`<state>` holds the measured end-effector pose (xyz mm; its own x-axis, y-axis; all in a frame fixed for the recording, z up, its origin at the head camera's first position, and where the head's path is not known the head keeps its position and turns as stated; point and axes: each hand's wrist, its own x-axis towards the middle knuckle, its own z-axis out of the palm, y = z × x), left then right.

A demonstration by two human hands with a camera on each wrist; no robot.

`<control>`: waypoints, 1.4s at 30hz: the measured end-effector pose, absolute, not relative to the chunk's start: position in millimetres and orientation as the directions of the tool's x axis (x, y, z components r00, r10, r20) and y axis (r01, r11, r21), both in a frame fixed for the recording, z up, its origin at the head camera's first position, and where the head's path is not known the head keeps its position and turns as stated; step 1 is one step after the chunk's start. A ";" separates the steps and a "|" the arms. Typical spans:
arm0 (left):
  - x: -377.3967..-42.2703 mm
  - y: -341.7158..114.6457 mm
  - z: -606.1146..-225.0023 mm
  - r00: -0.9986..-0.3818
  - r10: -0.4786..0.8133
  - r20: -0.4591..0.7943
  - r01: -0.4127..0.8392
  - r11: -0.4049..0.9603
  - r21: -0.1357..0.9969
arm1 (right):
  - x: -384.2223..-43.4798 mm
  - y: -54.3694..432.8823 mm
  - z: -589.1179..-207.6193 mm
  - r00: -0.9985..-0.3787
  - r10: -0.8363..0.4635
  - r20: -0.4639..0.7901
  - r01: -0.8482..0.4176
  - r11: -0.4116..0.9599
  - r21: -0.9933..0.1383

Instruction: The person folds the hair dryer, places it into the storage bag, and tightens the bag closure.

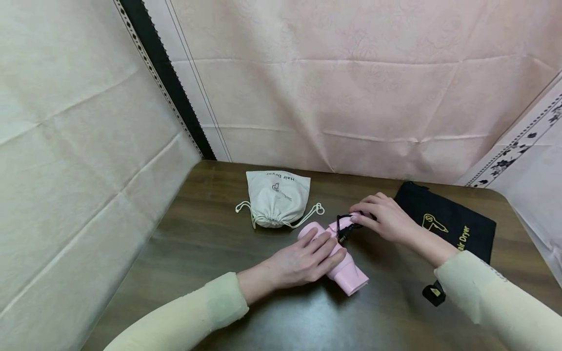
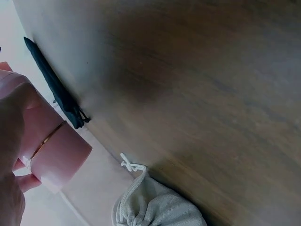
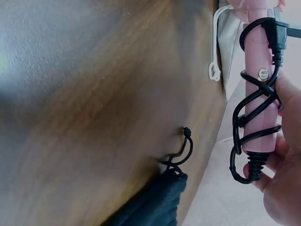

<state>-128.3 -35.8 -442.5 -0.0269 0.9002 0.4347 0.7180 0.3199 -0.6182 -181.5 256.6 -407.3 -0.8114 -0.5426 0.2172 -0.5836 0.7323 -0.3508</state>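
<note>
A pink hair dryer (image 1: 351, 279) is held by both hands over the table. My left hand (image 1: 298, 262) grips its barrel, fingers across the top; in the left wrist view the thumb and fingers wrap the barrel (image 2: 63, 157). At the handle (image 3: 255, 54), my right hand (image 1: 388, 222) holds the lower end with curled fingers. A black cord (image 3: 251, 113) winds round the handle, with its plug (image 3: 276, 35) near the top. Behind the dryer lies a white drawstring pouch (image 1: 281, 197) printed "Hair Dryer". A black pouch (image 1: 470, 229) lies beyond the right wrist, partly hidden by the arm.
Brown wood-look table (image 1: 189, 248) underneath, its back edge against a pale pink cloth (image 1: 351, 97). Another light cloth (image 1: 79, 146) hangs at the left. A dark strap end (image 1: 433, 293) sticks out beside the right sleeve.
</note>
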 end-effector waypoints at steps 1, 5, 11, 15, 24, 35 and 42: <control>-128.4 -34.9 -442.5 -0.030 0.900 0.434 0.723 0.320 -0.613 | -180.4 257.2 -408.2 -0.815 -0.538 0.215 -0.578 0.736 -0.351; -129.0 -31.1 -443.4 -0.050 0.903 0.426 0.732 0.323 -0.600 | -178.7 260.6 -411.5 -0.831 -0.517 0.207 -0.556 0.751 -0.355; -129.1 -25.2 -443.7 -0.085 0.903 0.422 0.739 0.341 -0.581 | -178.1 264.8 -410.7 -0.832 -0.514 0.211 -0.555 0.762 -0.333; -128.9 -20.1 -442.4 -0.105 0.894 0.436 0.749 0.360 -0.556 | -177.3 266.7 -407.6 -0.836 -0.500 0.227 -0.549 0.775 -0.313; -129.5 -15.0 -440.2 -0.117 0.885 0.451 0.752 0.376 -0.542 | -178.2 266.9 -402.0 -0.829 -0.500 0.250 -0.556 0.781 -0.283; -131.7 -31.1 -433.8 -0.097 0.902 0.421 0.768 0.337 -0.545 | -173.8 269.6 -388.5 -0.767 -0.603 0.222 -0.640 0.746 -0.186; -134.1 -35.8 -432.7 -0.062 0.911 0.408 0.765 0.306 -0.566 | -171.3 276.2 -385.4 -0.688 -0.679 0.256 -0.719 0.685 -0.115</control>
